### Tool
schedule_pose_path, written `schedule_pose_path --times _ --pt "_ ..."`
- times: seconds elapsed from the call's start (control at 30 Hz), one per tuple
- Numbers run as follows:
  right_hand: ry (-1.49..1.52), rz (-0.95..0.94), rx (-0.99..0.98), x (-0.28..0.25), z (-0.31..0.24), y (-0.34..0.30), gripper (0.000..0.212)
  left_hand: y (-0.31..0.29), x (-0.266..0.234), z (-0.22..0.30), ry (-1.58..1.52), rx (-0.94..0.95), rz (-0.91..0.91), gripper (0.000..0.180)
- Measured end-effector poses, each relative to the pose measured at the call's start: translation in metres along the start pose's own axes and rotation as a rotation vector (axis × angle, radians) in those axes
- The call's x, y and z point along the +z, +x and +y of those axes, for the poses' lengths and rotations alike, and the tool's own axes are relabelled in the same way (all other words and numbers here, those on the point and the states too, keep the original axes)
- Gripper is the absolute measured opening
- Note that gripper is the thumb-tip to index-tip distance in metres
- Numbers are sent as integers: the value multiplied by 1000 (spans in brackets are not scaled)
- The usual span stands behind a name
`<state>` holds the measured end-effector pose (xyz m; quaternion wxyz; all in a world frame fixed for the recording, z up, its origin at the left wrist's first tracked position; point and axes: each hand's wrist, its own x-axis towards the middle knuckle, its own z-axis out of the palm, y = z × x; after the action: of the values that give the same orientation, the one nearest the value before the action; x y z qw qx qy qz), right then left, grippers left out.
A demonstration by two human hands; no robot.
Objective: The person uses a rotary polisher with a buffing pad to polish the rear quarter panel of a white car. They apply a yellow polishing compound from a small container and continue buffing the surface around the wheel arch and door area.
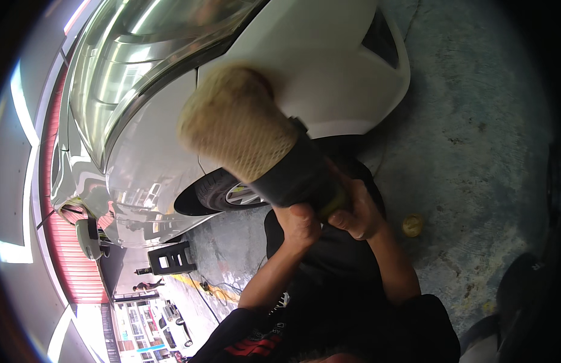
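Both my hands are wrapped round the dark lower end of a thick polisher-like tool [292, 175]. Its wide beige head [238, 124], fuzzy and mesh-patterned, points up and left and is blurred at the far end. My left hand [300, 225] closes on the near left side of the dark body. My right hand [360, 212] grips the right side, beside a yellow-green part. Behind the head is the white painted side of a car [310, 72]; whether the two touch, I cannot tell.
A car wheel [232, 192] shows just beyond my left hand. On the concrete floor [462, 139] to the right lies a round yellowish pad-like thing [413, 225]. A black stool [171, 259] and cables [214, 289] are at the left, and a distant person [148, 285] is farther off.
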<state>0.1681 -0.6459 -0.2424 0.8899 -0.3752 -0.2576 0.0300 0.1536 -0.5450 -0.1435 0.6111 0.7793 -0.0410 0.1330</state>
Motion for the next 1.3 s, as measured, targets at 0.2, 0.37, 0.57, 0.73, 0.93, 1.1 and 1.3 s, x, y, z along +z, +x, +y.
schedule_pose_path --times 0.2,0.37,0.57,0.73,0.93,1.1,1.3 --pt "-179 -180 35 -12 10 -4 94 -27 -15 -39 -348 85 26 118" --pt "24 43 -27 -24 16 -6 99 5 6 -20 -48 -24 -64 100" --pt "-39 -82 80 -29 -3 -16 108 -25 13 -29 -208 11 18 97" --pt "-62 -7 61 -42 5 -21 103 -16 24 -27 -250 -40 -8 87" --pt "-36 201 28 -65 4 -20 106 32 72 20 -66 -3 -80 78" --pt "-139 54 147 -62 -15 -27 109 -7 55 -4 -205 -7 32 78" --pt "-364 96 207 -82 12 -48 105 -14 46 -20 -367 -59 28 78"
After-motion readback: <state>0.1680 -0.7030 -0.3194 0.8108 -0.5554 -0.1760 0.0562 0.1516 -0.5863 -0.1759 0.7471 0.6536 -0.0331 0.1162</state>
